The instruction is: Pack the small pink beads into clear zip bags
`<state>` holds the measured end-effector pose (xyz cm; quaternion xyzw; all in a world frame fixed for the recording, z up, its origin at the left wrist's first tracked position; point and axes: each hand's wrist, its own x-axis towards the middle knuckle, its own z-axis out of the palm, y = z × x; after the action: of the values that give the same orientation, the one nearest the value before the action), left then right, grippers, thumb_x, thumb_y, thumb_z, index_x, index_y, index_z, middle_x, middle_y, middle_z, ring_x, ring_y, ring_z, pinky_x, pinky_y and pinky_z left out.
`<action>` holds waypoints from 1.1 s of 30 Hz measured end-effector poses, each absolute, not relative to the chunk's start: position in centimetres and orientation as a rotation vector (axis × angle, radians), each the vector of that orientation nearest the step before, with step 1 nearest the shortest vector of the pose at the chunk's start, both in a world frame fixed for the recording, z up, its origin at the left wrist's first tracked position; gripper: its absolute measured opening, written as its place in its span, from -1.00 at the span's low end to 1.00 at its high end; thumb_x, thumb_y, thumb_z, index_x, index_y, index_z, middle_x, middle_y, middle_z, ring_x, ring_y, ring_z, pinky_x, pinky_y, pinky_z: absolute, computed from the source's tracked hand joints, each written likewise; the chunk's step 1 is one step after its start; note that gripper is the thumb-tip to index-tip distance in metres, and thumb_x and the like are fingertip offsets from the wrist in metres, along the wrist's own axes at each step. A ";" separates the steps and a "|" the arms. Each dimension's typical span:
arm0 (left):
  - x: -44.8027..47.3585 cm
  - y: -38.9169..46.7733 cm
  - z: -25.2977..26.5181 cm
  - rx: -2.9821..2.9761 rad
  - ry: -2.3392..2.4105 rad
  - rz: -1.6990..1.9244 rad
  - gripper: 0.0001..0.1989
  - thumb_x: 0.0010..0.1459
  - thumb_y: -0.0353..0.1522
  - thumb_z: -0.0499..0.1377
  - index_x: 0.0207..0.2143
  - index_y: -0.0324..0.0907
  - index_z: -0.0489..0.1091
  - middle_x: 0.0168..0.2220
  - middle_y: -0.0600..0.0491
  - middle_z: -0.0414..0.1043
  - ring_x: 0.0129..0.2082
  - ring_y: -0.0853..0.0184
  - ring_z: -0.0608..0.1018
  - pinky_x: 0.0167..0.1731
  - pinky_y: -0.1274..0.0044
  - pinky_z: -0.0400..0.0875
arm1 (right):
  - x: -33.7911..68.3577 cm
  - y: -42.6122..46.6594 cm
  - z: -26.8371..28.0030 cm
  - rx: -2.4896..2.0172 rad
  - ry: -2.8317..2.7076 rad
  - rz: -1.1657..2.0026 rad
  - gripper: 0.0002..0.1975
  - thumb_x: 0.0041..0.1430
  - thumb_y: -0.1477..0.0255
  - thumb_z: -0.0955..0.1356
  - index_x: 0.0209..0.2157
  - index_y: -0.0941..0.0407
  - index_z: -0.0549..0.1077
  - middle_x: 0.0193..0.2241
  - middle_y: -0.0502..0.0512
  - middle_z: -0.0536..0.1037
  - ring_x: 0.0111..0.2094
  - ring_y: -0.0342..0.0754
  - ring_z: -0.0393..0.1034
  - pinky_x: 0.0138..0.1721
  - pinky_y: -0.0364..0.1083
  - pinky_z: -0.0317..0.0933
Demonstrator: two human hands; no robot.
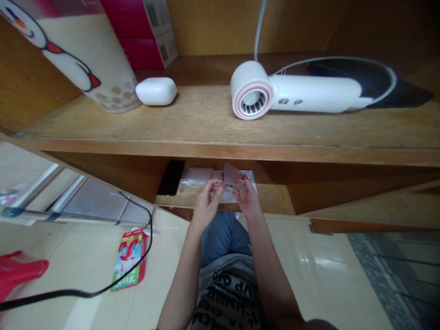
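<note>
My right hand (248,198) pinches a small clear plastic bag (233,174) with a pinkish tint, raised above the lower shelf. Close by, my left hand (207,199) has thumb and fingers pressed together at the bag's left side; whatever lies between its fingertips is too small to name. Under the hands is a white sheet (228,197), partly covered by them. Another clear plastic packet (197,176) lies on the shelf to the left, and beyond it a black phone (172,178) rests flat.
Overhead, the upper shelf (192,130) carries a bubble-tea-style cup (113,55), a white earbud case (156,91), magenta boxes (137,52) and a white handheld fan (309,94) with a cable. A black cord (82,293) crosses above a colourful packet (129,259) on the floor.
</note>
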<state>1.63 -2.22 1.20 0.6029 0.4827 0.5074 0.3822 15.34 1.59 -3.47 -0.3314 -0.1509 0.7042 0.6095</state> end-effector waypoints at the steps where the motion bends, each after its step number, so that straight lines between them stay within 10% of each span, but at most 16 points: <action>1: 1.7 -2.3 1.2 1.558 1.233 1.288 -0.79 0.18 -0.27 0.02 -0.17 -0.16 0.28 -0.22 0.00 0.45 -0.27 0.36 0.49 -0.20 0.49 0.34 | 15.4 1.6 -3.5 -0.764 -0.348 1.636 -0.84 0.01 0.32 0.34 -0.34 0.06 0.43 -0.39 -0.09 0.51 -0.64 -0.32 0.23 -0.71 -0.30 0.06; 9: 1.8 -2.4 1.7 1.980 1.404 1.147 -0.61 0.16 -0.26 0.04 0.06 -0.08 0.20 -0.02 -0.03 0.38 -0.12 0.27 0.47 -0.07 0.39 0.31 | 15.3 1.6 -3.4 -0.861 -0.300 1.656 -0.85 0.02 0.28 0.32 -0.38 0.05 0.43 -0.47 -0.08 0.51 -0.66 -0.26 0.25 -0.73 -0.27 0.04; 33: 2.3 -0.9 2.8 2.182 1.497 1.121 -0.72 0.15 -0.25 0.05 -0.13 -0.15 0.38 -0.14 -0.05 0.45 -0.13 0.22 0.46 -0.09 0.37 0.30 | 14.2 1.6 -4.6 -0.485 -0.169 1.945 -0.80 0.07 0.30 0.30 -0.50 0.12 0.43 -0.74 -0.17 0.26 -0.81 -0.37 -0.15 -0.84 -0.36 -0.23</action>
<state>2.31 -0.87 2.82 0.7525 0.5162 0.3867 0.1333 14.23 1.64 -4.59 -0.2036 -0.0711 0.8166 0.5355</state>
